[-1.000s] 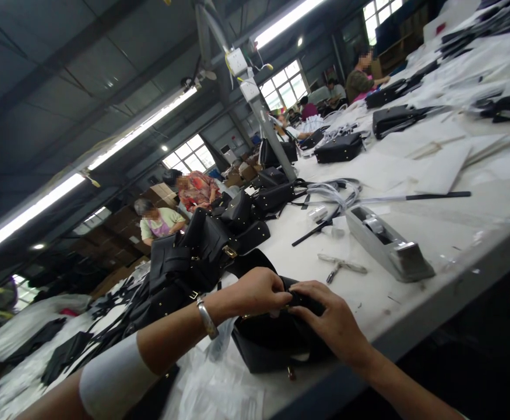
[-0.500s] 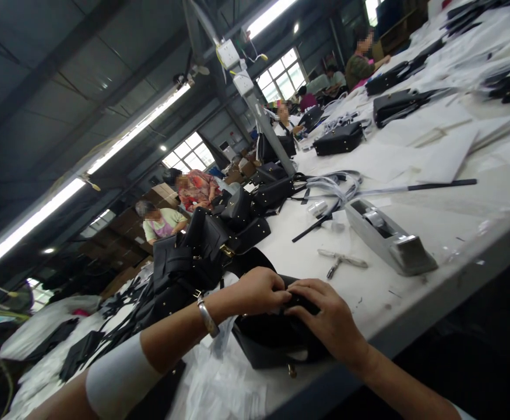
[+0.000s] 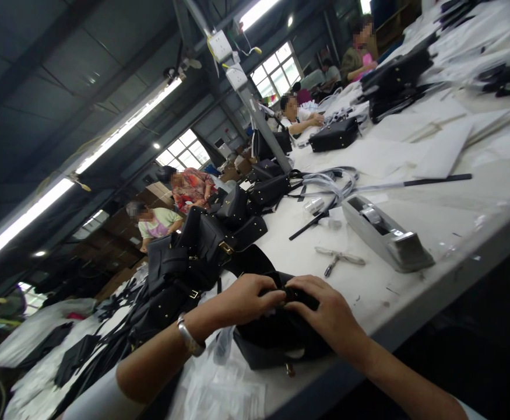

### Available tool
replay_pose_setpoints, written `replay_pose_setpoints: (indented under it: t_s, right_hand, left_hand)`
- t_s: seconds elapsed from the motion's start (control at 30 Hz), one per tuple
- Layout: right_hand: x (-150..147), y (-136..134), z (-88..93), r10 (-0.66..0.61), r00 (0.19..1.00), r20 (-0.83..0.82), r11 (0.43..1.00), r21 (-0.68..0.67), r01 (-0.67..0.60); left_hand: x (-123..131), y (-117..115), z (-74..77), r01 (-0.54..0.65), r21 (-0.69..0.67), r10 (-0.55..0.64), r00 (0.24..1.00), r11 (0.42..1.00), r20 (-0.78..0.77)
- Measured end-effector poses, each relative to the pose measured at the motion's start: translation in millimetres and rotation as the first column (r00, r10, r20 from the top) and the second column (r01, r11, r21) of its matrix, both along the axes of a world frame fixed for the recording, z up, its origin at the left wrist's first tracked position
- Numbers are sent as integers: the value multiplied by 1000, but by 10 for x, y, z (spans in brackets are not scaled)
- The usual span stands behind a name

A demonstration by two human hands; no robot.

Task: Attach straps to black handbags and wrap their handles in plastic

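A black handbag [image 3: 266, 349] lies on the near edge of the white table, its mouth facing me. My left hand [image 3: 255, 298] is closed, thumb and fingers pinching the bag's upper edge. Opposite it, my right hand [image 3: 331, 312] is closed on the same edge, its fingertips almost meeting the left ones. A small gold-coloured metal piece [image 3: 284, 287] shows between the fingertips; its exact kind is unclear. On the bag's near side hangs a gold-coloured fitting [image 3: 290, 370]. The inside of the bag is dark.
Several black bags [image 3: 208, 233] are heaped beyond my left hand. A grey tape dispenser [image 3: 383, 233], a T-shaped tool [image 3: 338, 258] and plastic-wrapped straps [image 3: 336, 179] lie to the right. Clear plastic [image 3: 224, 391] lies near my left forearm. A metal post [image 3: 263, 125] rises behind; co-workers sit farther back.
My left wrist and forearm have shifted left and down. The gold-coloured piece now shows between my fingertips. My view has turned slightly, and a co-worker at the back has reached forward.
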State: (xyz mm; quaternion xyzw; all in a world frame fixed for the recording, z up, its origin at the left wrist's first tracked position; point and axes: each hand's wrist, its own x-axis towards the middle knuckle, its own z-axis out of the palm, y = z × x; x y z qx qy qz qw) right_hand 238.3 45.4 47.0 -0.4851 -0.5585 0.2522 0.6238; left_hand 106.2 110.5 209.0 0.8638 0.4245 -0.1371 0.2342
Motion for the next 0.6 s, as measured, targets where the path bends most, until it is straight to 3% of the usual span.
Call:
replay_pose_setpoints:
  t_s: [0.1,0.23,0.6]
  right_hand:
    - [-19,-4,6,61,994,-91,997,-43,-65]
    - [-78,-28,27,-11,994,-112,998,-55,5]
    - [172,-66,74,156,984,-83,977,-133,-166]
  left_hand:
    - [-13,-32,-35,-19,77,19,1000,997,8]
    - [10,-51,-114,12,176,-18,999,984,34]
    - [-168,-77,-221,36,184,-57,992,982,111]
